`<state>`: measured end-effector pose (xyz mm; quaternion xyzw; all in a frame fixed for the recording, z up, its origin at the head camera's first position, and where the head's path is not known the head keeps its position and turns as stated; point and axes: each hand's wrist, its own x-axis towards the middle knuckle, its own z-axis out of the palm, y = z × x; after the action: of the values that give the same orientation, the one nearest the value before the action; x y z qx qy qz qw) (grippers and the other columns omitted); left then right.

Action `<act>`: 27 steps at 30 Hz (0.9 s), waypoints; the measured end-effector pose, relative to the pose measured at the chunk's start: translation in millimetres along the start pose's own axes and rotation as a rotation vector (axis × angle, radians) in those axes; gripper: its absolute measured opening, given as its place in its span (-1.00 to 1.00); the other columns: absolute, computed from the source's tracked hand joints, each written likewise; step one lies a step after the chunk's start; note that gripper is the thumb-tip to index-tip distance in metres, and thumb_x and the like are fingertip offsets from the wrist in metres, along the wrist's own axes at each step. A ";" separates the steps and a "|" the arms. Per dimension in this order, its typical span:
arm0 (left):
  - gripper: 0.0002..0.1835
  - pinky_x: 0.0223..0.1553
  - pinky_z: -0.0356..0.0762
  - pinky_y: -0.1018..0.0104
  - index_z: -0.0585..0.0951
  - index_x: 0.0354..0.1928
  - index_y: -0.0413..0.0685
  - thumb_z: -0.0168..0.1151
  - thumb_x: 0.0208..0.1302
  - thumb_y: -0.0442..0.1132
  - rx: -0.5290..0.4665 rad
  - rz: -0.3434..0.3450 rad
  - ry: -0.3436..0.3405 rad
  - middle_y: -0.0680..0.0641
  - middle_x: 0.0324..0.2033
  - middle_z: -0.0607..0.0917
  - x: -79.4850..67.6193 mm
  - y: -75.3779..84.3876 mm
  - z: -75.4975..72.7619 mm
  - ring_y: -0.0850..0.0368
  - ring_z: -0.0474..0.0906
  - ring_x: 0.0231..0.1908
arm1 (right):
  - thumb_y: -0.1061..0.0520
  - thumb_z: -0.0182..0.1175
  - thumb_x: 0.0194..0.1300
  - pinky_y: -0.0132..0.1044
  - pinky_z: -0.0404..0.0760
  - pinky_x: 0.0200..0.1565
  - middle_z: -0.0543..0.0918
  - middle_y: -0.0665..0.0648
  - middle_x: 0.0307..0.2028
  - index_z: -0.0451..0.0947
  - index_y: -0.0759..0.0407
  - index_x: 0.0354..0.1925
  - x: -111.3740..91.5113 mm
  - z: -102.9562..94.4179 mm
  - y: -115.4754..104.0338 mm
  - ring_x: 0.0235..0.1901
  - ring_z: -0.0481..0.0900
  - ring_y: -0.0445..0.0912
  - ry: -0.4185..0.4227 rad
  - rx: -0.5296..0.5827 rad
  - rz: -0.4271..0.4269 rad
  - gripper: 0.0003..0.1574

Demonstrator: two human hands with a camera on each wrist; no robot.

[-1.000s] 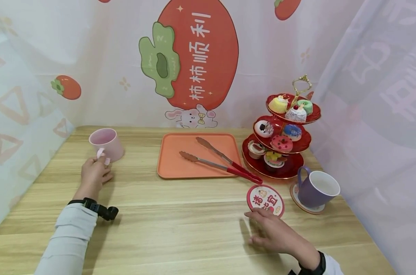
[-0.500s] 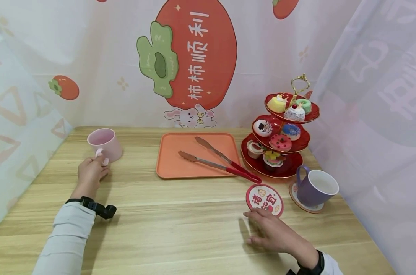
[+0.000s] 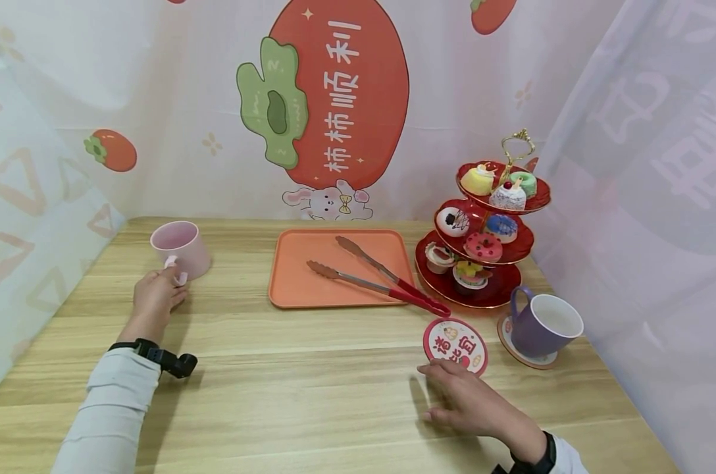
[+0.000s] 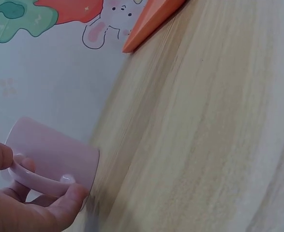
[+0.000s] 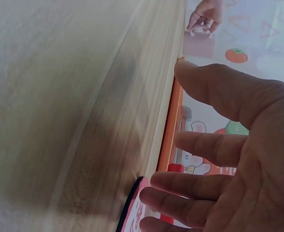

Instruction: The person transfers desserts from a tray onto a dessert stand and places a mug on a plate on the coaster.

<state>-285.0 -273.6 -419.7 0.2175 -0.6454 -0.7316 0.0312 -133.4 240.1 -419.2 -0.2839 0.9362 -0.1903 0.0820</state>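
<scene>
A pink mug stands upright at the far left of the table. My left hand holds it by the handle; in the left wrist view, thumb and fingers curl round the mug's handle. At the right front, my right hand holds nothing, its fingers spread and relaxed beside a round pink-edged coaster. The hand covers the coaster's near edge in the head view. In the right wrist view the right hand's fingers overlap the coaster.
An orange tray bears red-handled tongs whose handles stick out over its right front corner. Behind the right hand stands a red three-tier stand with several small cakes. A purple mug sits on another coaster. Fabric walls border the table.
Hardly anything differs. The left forearm has shifted slightly left, with its hand still on the pink mug's handle. The right hand stays where it was.
</scene>
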 end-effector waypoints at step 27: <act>-0.87 -0.23 0.51 0.43 0.43 -0.33 -0.25 0.10 0.30 -0.31 -0.334 0.034 0.035 -0.03 -0.20 0.45 -7.8 -0.2 1.6 0.21 0.51 -0.25 | -0.05 0.46 -0.08 0.27 0.31 -0.05 0.39 0.40 0.12 0.51 0.14 0.08 1.0 -4.5 -1.6 0.09 0.34 0.31 0.054 -0.036 0.059 -0.26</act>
<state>-278.5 -269.5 -417.6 0.2110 -0.5180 -0.8240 0.0907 -134.6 239.6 -414.5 -0.2522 0.9493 -0.1787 0.0573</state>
